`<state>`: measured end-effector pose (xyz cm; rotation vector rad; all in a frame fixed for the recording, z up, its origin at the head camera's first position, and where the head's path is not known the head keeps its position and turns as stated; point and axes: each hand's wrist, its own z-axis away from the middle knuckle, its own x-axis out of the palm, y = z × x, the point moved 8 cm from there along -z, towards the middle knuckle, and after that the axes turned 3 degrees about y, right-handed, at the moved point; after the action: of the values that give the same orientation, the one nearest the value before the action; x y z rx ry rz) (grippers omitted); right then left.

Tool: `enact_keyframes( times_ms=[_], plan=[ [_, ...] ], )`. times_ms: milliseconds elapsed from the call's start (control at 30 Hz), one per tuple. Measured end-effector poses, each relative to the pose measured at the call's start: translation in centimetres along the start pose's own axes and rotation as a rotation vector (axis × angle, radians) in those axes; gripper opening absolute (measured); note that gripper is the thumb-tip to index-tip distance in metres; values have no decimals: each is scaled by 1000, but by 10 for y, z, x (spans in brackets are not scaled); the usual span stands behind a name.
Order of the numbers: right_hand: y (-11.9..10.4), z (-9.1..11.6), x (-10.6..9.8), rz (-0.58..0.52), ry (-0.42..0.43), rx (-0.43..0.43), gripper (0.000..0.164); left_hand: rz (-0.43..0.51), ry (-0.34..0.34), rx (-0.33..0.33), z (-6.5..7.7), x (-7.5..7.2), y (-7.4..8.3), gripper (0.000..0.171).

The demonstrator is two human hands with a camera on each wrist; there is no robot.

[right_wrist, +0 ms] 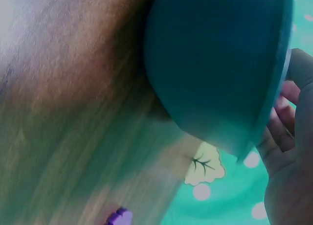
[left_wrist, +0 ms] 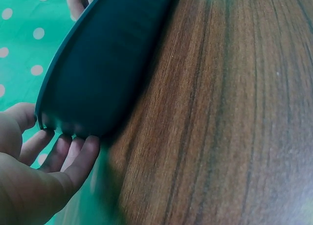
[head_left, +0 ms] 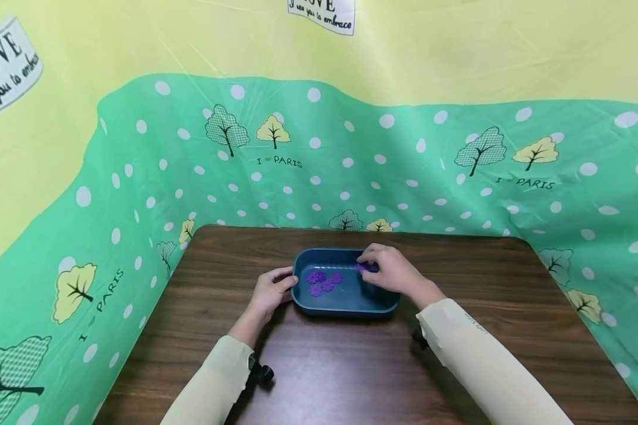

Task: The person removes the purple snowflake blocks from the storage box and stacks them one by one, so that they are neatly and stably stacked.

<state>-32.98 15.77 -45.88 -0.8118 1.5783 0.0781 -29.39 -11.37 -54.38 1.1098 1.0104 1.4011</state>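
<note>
A dark blue rectangular tray (head_left: 351,304) sits on the table with several purple flower-shaped pieces (head_left: 326,286) lying in its left half. My left hand (head_left: 270,292) grips the tray's left end, thumb at the rim and fingertips against the outer wall, as the left wrist view shows close up. Over the right half of the tray, my right hand (head_left: 390,271) pinches purple, seemingly flower-shaped pieces (head_left: 368,267) partly hidden by its fingers; their number I cannot tell. In the right wrist view the fingers (right_wrist: 288,124) are partly behind the tray's wall.
Another purple piece (right_wrist: 120,216) lies on the wooden table beside the tray, cut off by the frame edge. The brown table (head_left: 329,366) reaches back to a green and yellow printed cloth (head_left: 298,195). Dark wrist cameras (head_left: 263,375) hang below the sleeves.
</note>
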Motion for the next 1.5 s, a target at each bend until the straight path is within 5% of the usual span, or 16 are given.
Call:
enact_keyframes(
  times_ms=[600,1500],
  plan=[
    [50,37,-47,-32,195,14,22,2,-3,-7,-3,-1,-2,40],
    [126,93,-37,19,80,244,28,6,5,-16,-4,-2,-3,39]
  ],
)
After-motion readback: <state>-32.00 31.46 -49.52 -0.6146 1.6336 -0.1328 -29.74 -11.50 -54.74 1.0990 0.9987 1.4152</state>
